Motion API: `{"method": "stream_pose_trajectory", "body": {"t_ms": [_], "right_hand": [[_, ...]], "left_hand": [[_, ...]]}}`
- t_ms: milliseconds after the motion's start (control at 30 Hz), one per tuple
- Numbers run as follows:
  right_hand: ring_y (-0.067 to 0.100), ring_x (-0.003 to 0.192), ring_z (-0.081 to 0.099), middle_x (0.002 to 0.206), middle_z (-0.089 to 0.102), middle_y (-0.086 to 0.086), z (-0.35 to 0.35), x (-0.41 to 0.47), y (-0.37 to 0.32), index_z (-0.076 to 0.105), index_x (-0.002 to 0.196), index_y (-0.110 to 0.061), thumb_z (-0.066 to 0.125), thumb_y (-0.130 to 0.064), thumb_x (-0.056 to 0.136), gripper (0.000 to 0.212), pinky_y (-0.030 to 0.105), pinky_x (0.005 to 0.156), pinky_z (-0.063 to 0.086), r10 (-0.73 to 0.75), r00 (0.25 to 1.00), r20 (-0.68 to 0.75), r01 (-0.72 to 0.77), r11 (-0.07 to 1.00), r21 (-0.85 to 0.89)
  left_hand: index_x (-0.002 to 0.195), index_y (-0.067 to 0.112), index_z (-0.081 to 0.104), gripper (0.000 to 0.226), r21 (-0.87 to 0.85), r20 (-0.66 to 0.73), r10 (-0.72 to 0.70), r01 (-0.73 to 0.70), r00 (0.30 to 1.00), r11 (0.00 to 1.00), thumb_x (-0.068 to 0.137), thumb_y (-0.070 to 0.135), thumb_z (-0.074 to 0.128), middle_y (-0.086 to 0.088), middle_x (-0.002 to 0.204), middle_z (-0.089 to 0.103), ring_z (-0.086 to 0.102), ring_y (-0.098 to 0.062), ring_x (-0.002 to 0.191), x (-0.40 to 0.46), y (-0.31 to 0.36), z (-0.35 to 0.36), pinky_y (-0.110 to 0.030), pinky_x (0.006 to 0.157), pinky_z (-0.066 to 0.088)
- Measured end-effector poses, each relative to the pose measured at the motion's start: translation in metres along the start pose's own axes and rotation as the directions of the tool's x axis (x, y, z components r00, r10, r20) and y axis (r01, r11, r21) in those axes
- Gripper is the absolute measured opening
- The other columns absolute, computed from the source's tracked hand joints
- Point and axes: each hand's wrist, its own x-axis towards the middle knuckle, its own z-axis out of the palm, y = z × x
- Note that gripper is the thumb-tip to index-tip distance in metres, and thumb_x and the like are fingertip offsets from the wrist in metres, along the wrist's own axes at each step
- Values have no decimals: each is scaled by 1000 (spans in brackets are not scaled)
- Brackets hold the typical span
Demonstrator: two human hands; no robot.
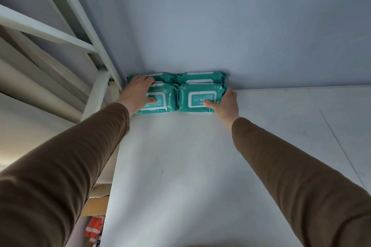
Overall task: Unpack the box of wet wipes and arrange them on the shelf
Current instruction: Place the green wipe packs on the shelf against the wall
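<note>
Several teal wet-wipe packs with white flip lids lie on the white shelf [180,166], pushed back against the blue-grey wall in its far left corner. My left hand [138,91] grips the front left pack [158,98], thumb on its lid and fingers over its far edge. My right hand [225,103] holds the front right pack [201,97] at its right end, thumb on the lid. Behind these, more packs [198,77] sit against the wall, stacked and partly hidden. The box is not in view.
A white metal shelf frame [100,90] with uprights and crossbars stands at the left. Below the shelf's left edge I see brown cardboard [96,206] and an orange-and-white item [94,226]. The shelf surface runs on to the right.
</note>
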Motion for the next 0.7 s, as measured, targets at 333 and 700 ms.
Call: {"method": "stream_pose_trajectory", "body": {"t_ms": [333, 700], "right_hand": [[33, 122, 44, 131, 47, 14, -22, -24, -5, 41, 131, -8, 82, -44, 73, 80, 41, 100, 42, 12, 999, -36, -18, 989, -145], [28, 123, 45, 135, 50, 8, -158, -121, 97, 45, 139, -15, 63, -29, 88, 56, 39, 102, 40, -192, 981, -43, 165, 923, -347]], "left_hand": [[131, 14, 48, 64, 141, -175, -38, 63, 984, 988, 76, 26, 80, -10, 126, 51, 44, -32, 118, -25, 33, 2, -49, 96, 47], [129, 11, 56, 52, 24, -131, 289, -288, 948, 957, 82, 27, 71, -8, 121, 57, 52, -31, 111, -49, 218, 39, -45, 90, 48]]}}
